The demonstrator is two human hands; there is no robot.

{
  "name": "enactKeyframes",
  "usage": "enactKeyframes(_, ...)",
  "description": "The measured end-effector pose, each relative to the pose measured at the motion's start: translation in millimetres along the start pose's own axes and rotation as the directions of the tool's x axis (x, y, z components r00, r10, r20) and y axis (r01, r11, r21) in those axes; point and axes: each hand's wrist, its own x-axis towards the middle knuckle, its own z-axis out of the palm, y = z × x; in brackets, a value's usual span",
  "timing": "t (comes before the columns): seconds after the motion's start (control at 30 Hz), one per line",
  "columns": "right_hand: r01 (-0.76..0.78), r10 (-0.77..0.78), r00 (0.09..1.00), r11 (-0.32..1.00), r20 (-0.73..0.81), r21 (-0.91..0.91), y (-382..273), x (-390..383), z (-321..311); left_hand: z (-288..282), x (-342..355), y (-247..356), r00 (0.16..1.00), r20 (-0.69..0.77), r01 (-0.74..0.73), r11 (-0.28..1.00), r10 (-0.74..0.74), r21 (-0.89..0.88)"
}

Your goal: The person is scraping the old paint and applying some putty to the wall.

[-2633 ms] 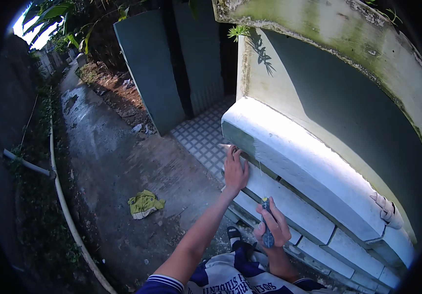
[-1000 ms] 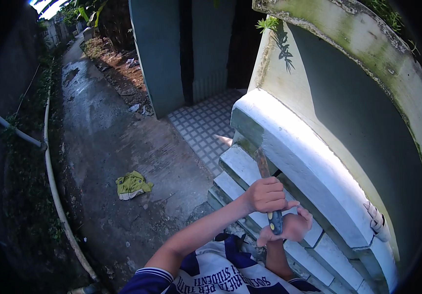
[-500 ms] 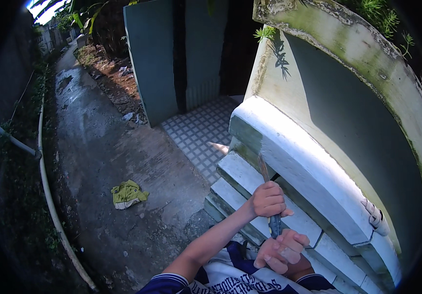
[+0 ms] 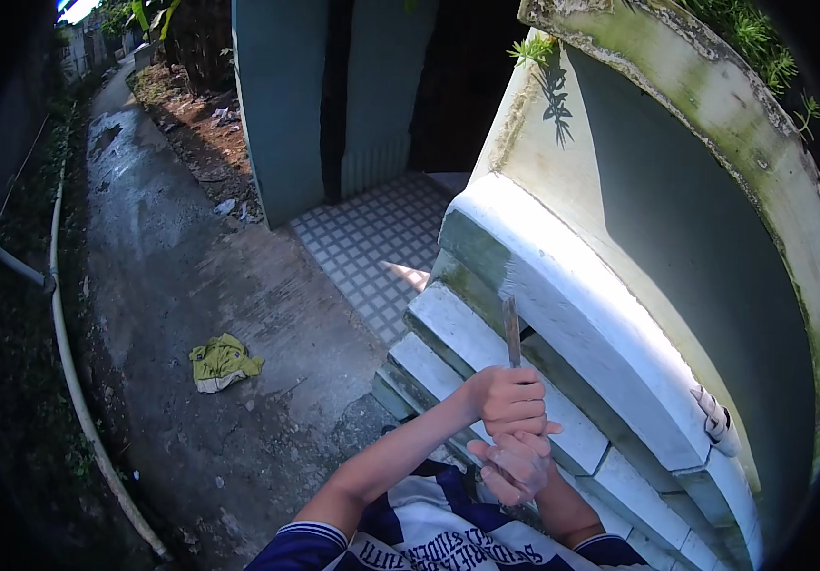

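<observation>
In my left hand (image 4: 508,402) is a knife with a narrow, rust-brown blade (image 4: 512,333), held upright in a closed fist. The blade points away from me, its tip close to the white-coated front of a curved ledge (image 4: 581,285); whether it touches cannot be made out. My right hand (image 4: 515,464) is pressed up beneath the left one, fingers curled round the lower end of the handle, which both hands hide. Pale smears show on the right fingers. At its left end the ledge has a bare greenish patch (image 4: 472,246).
White-topped steps (image 4: 458,328) curve below the ledge. A rolled whitish piece (image 4: 716,419) sticks out at its right. A yellow-green cloth (image 4: 224,362) lies on the concrete path (image 4: 172,285). A long pipe (image 4: 72,371) runs along the left; a blue-grey panel (image 4: 282,114) stands beside checkered tiles (image 4: 362,238).
The right hand has risen to meet the left fist and now covers the handle that showed before. The blade stands more upright. The whole view has shifted slightly.
</observation>
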Motion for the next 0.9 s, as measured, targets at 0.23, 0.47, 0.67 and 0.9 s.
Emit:
enactKeyframes(0.23, 0.017, -0.017, 1.000, 1.000, -0.015, 0.000, 6, 14, 11, -2, -2, -8, 0.997, 0.009, -0.074, 0.997, 0.074, -0.001)
enactKeyframes(0.47, 0.139, -0.145, 0.984, 0.988, -0.099, -0.069, -17, 21, -5, -5, 8, -6, 0.998, -0.070, -0.003, 1.000, 0.001, -0.027)
enactKeyframes(0.67, 0.207, -0.271, 0.943, 0.931, -0.192, -0.301, -14, 52, -17, 0, 9, -7, 0.997, -0.083, 0.007, 1.000, -0.009, -0.025)
enactKeyframes(0.9, 0.081, -0.173, 0.952, 0.937, -0.251, -0.340, -9, 51, -22, -11, -5, -24, 0.990, -0.083, 0.128, 0.985, -0.118, 0.120)
